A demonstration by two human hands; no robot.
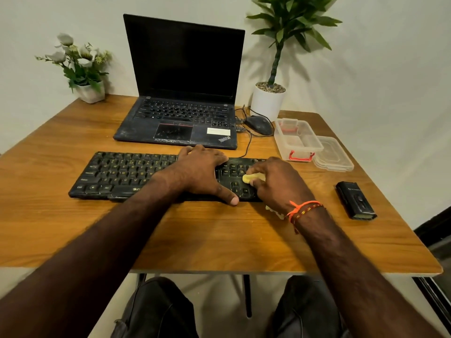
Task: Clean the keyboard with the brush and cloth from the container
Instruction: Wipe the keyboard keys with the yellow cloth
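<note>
On the wooden table [219, 240], the left hand [200, 172] lies flat with fingers spread across the black keyboard [117, 176], while the right hand [278, 186] pinches a yellow cloth [251, 178] against its right-end keys, the open container [296, 139] standing nearby.

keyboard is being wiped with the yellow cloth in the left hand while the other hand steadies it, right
Not quite: the head view shows the yellow cloth in the right hand, wiping the keyboard near its arrow keys. The left hand is the one that steadies it, resting flat across the keys.
</note>
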